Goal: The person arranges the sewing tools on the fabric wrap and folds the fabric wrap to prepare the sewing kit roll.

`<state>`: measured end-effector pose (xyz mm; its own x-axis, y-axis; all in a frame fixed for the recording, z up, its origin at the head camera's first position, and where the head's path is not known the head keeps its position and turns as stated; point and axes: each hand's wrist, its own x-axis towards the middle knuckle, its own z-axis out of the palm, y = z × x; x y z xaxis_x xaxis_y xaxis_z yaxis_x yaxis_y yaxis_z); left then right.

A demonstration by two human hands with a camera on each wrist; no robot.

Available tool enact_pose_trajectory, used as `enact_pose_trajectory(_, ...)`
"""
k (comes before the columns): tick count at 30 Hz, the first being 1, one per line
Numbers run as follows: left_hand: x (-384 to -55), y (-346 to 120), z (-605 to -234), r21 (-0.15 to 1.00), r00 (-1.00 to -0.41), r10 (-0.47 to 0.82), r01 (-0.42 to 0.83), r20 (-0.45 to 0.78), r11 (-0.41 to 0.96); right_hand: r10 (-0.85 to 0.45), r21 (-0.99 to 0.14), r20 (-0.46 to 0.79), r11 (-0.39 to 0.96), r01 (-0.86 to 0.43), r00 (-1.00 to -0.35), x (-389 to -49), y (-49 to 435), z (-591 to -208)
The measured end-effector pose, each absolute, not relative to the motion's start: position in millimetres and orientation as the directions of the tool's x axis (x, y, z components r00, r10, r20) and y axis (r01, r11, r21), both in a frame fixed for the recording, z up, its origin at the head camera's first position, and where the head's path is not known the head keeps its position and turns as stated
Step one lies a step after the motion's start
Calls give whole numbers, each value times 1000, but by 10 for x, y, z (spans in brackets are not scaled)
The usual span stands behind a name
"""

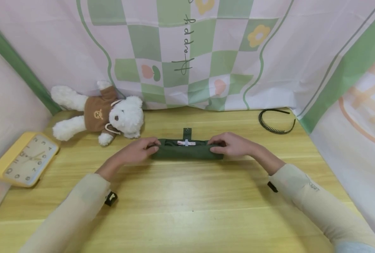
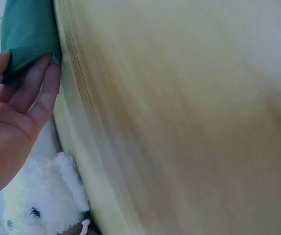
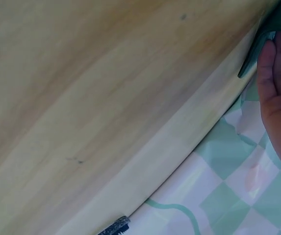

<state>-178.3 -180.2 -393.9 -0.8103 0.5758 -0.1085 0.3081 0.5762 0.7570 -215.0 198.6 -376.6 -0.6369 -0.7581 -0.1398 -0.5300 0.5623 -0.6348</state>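
A long, narrow dark green fabric pouch [image 1: 187,153] lies crosswise on the wooden table. At its middle, a short strap [image 1: 187,133] with a metal snap sticks out on the far side, and a white and pink label [image 1: 186,143] shows in the opening along the top. My left hand [image 1: 137,151] pinches the pouch's left end between thumb and fingers; the left wrist view shows the thumb on one face of the green fabric [image 2: 32,32] and fingers behind. My right hand [image 1: 233,144] grips the right end. Its thumb is hidden in the right wrist view.
A white plush bear [image 1: 125,117] in a brown top lies at the back left. Left of it stands a yellow-framed clock [image 1: 30,160]. A black toothed headband [image 1: 274,131] rests at the back right. A checkered cloth [image 1: 174,52] hangs behind the table [image 1: 187,207].
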Motion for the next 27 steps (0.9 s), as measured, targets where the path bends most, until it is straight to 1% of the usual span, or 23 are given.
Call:
enact_pose_trajectory(5, -1903, -1743, -4005, 768, -871, 480, 234, -108, 597, -719, -674, -142, 574, -465, -681, -2223, 1984, -3811)
enact_pose_trajectory(9, -1960, -1691, -4039, 728, -896, 438, 254, -70, 637, -691, -657, -152, 604, -450, -707, -2259, 1964, -3858)
enact_pose_trajectory(17, -1962, -1637, -4071, 633, -897, 443, 344, 3, 693, -616, -578, -157, 691, -434, -772, -2253, 1893, -3869)
enact_pose_trajectory(20, -1949, -1605, -4082, 561, -891, 451, 399, 51, 725, -593, -547, -161, 719, -429, -789, -2234, 1882, -3861)
enact_pose_trajectory(23, -1927, -1545, -4082, 443, -855, 499, 506, 142, 740, -583, -537, -165, 729, -423, -796, -2215, 1882, -3853)
enact_pose_trajectory(25, -1900, -1490, -4070, 375, -796, 567, 602, 211, 705, -583, -532, -159, 731, -428, -797, -2203, 1878, -3847)
enact_pose_trajectory(27, -1862, -1422, -4055, 326, -719, 647, 693, 253, 643, -582, -527, -154, 732, -431, -799, -2196, 1873, -3838)
